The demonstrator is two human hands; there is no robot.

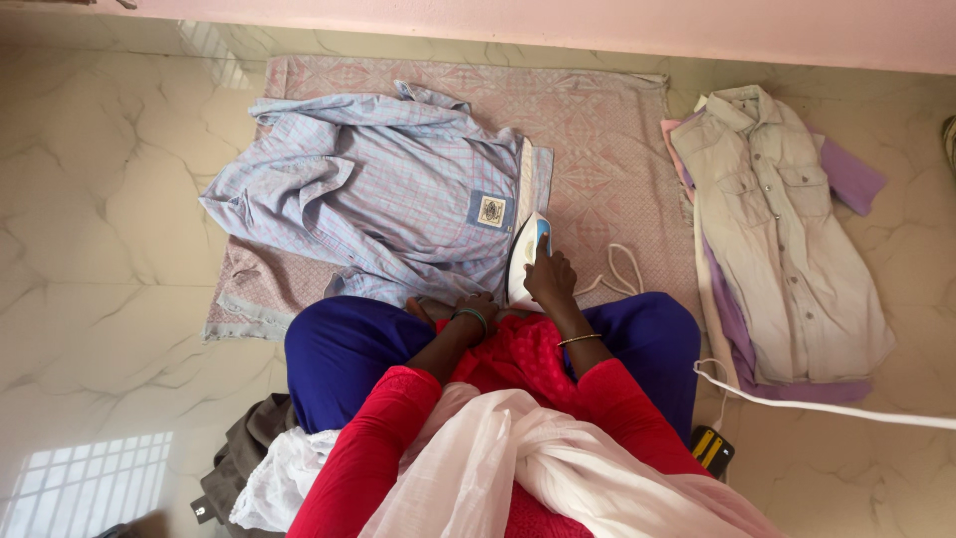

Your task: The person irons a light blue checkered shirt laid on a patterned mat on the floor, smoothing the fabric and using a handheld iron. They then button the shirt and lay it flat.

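White and blue electric iron [526, 261] lies lengthwise away from the body on the checked light-blue cotton shirt [398, 189]; right hand [550, 280] fingers close around its handle, left hand [476, 315] presses the hem with curled fingers, holding nothing.

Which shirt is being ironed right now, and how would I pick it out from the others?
Start at the pink patterned mat spread on the marble floor. The checked blue shirt lies crumpled across its left half, with the white and blue iron on its edge under the right hand. Unlike the folded beige shirt stacked off to the right, it is spread open and has a square chest patch.
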